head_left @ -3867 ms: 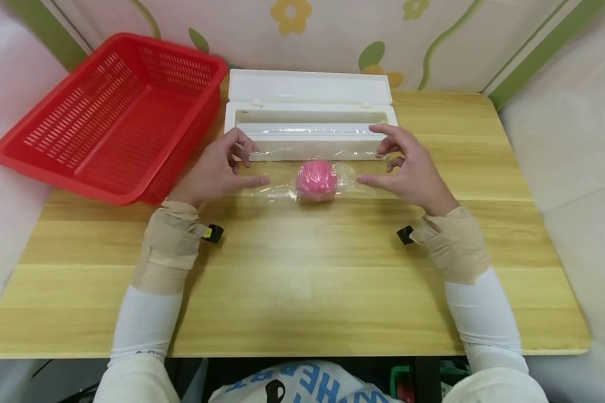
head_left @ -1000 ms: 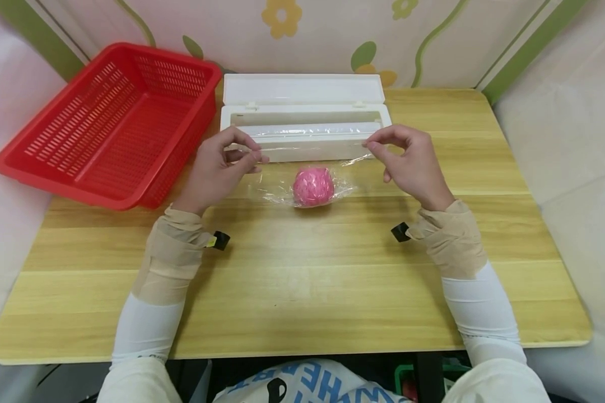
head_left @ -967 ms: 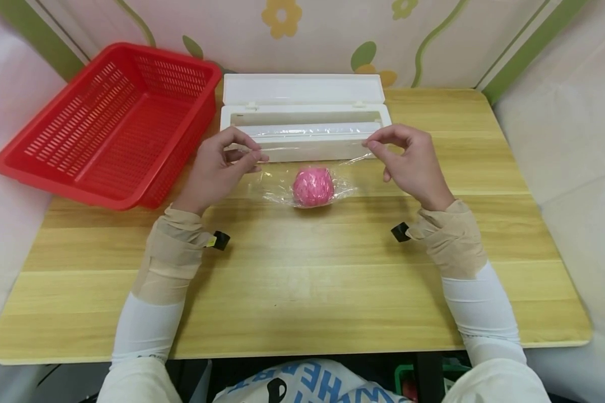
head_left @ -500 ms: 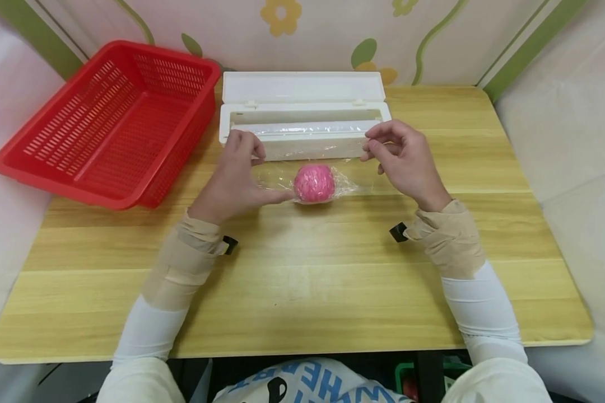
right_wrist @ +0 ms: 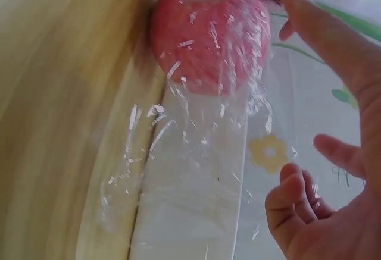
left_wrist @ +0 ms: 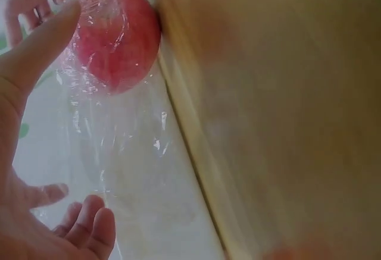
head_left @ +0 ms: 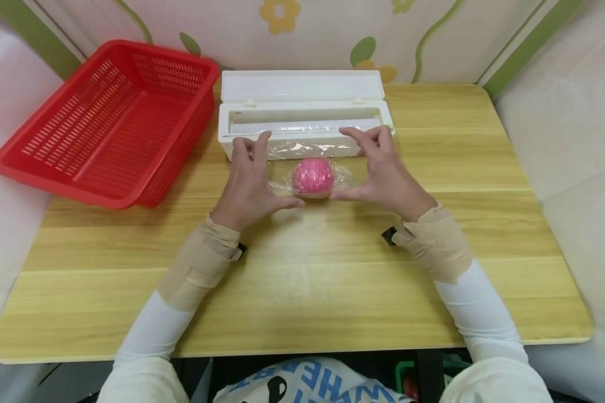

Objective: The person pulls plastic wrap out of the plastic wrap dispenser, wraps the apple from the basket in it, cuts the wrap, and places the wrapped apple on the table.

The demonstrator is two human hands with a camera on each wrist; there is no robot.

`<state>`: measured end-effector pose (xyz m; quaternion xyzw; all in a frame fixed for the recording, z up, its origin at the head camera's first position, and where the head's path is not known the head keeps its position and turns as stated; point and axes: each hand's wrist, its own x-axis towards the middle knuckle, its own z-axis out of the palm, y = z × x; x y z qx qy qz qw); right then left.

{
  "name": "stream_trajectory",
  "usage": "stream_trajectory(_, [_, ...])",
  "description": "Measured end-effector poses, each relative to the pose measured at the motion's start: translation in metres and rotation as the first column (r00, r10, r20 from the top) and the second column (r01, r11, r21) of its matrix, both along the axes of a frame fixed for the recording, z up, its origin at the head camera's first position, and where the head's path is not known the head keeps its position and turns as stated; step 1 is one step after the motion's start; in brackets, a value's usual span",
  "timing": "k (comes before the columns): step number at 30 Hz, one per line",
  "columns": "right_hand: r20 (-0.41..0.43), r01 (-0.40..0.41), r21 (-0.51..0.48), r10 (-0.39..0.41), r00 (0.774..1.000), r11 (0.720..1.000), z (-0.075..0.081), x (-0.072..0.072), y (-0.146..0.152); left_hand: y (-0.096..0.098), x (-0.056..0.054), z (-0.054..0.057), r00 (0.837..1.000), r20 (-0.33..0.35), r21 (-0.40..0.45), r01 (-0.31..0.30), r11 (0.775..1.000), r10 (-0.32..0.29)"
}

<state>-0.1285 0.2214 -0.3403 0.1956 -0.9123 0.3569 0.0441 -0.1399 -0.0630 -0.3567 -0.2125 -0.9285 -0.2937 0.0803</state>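
Observation:
A pink-red apple [head_left: 312, 176] stands on the table under clear cling film [head_left: 341, 174], close in front of a white cling film dispenser [head_left: 227, 133]. The film runs from the dispenser's front down over the apple [left_wrist: 122, 40]. To the apple's left, my left hand [head_left: 247, 193] has its fingers spread, thumb low near the fruit. My right hand [head_left: 383, 176] mirrors it on the other side, thumb extended toward the apple [right_wrist: 208, 40]. Loose film lies wrinkled in the right wrist view. Whether either thumb touches the film, I cannot tell.
The dispenser's lid [head_left: 302, 85] is raised, and a film roll [head_left: 302, 126] lies inside. A red perforated basket [head_left: 146, 134] sits at the back left. The wooden table [head_left: 302, 280] meets a flowered backdrop [head_left: 312, 33] behind.
Both hands held the film's edge raised between fingertips a second ago. They have since let go, spread their fingers and moved inward and down beside the apple. The film now hangs lower.

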Motion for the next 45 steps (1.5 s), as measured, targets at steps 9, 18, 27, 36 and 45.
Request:
stream_trajectory(9, [-0.028,0.050,0.037,-0.049,0.998,0.998,-0.012,-0.001,-0.008,0.003,-0.002,-0.006,0.998,-0.015,0.038,-0.061,0.997,0.061])
stream_trajectory(18, [-0.042,0.076,-0.009,-0.077,0.996,0.997,-0.021,-0.005,-0.012,0.002,-0.004,-0.007,0.996,-0.065,0.028,-0.059,0.998,0.061])
stream_trajectory(27, [-0.041,0.091,-0.027,-0.092,0.995,0.995,-0.027,-0.005,-0.016,0.002,-0.002,-0.004,0.990,-0.086,-0.085,-0.114,0.990,0.107])
stream_trajectory(36, [-0.050,0.098,-0.044,-0.101,0.994,0.994,-0.031,-0.008,-0.015,-0.006,-0.005,0.001,0.996,-0.067,0.012,-0.064,0.998,0.065])
stream_trajectory(45, [-0.051,0.095,-0.044,-0.098,0.994,0.994,-0.032,-0.012,-0.016,-0.039,-0.023,0.009,0.974,-0.155,0.172,0.191,0.967,-0.164])
